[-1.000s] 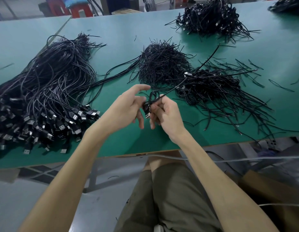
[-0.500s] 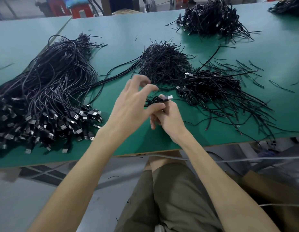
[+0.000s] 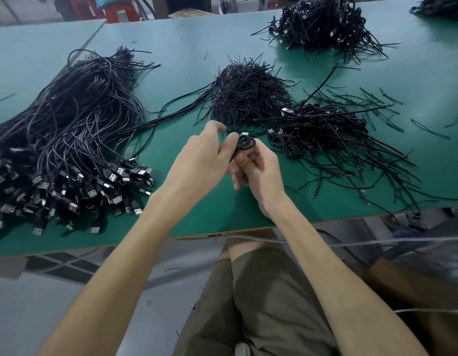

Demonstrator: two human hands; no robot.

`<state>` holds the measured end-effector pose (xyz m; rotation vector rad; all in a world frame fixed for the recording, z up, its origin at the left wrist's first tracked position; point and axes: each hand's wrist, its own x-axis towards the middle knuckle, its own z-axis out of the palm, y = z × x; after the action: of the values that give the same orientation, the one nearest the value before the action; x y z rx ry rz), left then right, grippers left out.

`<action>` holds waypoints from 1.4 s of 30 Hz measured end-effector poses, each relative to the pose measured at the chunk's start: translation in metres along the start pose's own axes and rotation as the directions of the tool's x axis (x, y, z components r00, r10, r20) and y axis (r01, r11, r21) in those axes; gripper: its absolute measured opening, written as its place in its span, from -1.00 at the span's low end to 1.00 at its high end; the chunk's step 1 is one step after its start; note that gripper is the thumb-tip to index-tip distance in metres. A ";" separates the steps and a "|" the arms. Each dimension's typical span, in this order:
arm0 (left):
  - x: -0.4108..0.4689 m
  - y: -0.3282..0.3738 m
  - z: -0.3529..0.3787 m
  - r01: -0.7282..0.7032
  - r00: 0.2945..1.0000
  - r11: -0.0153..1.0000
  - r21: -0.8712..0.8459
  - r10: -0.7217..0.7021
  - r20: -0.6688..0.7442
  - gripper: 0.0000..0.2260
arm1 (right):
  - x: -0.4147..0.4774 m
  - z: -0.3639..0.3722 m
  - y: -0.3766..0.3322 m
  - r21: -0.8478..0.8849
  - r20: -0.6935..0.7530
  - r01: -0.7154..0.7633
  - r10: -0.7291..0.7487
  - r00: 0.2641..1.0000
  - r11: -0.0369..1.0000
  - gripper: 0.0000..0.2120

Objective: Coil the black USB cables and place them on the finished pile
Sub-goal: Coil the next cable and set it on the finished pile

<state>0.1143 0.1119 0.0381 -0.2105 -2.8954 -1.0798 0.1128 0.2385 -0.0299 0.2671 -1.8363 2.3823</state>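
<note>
Right hand (image 3: 258, 173) and left hand (image 3: 202, 163) together pinch the small coiled USB cable (image 3: 246, 144) above the green table (image 3: 171, 60), with what looks like the finished pile (image 3: 325, 132) lying just rightward, nearer the right hand.

Glossy black plastic-sheathed cables (image 3: 76, 119) with shiny metal plugs (image 3: 112, 177) lie on a matt green table (image 3: 176, 60).

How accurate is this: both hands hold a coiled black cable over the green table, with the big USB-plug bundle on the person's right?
Head view: the USB-plug bundle lies on the person's left; left hand and right hand do hold the coiled black cable.
</note>
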 end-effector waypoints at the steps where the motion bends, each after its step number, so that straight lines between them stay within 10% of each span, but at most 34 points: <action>1: 0.000 0.001 -0.002 0.037 0.998 0.992 -0.121 -0.031 0.048 -0.72 | 0.000 -0.001 0.000 -0.002 -0.004 0.001 -0.001 1.000 1.000 -0.82; 7: -0.010 0.003 -0.018 0.065 0.970 0.833 -0.549 0.077 0.232 -0.77 | 0.003 -0.002 0.005 -0.089 -0.049 -0.044 0.040 0.998 0.995 -0.71; 14: 0.002 -0.010 -0.004 -0.182 0.983 0.981 0.069 0.179 0.048 -0.84 | -0.002 0.001 0.003 -0.060 0.065 -0.034 0.038 0.997 0.998 -0.88; 23: 0.006 -0.016 0.000 -0.012 0.993 0.962 0.274 0.045 -0.112 -0.67 | 0.000 0.002 0.005 -0.175 0.111 -0.080 0.100 0.989 0.981 -0.87; 31: 0.014 -0.017 -0.006 0.069 0.997 0.934 -0.350 -0.050 0.065 -0.90 | 0.001 -0.002 0.004 -0.156 0.096 -0.063 0.079 0.992 0.986 -0.73; 42: 0.010 -0.022 -0.004 0.049 0.992 0.989 -0.140 -0.031 0.124 -0.73 | 0.001 -0.003 0.006 -0.190 0.075 -0.063 0.078 0.994 0.980 -0.75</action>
<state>0.1012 0.0942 0.0281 -0.2321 -2.9408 -1.3281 0.1109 0.2395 -0.0360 0.2893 -2.1245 2.2526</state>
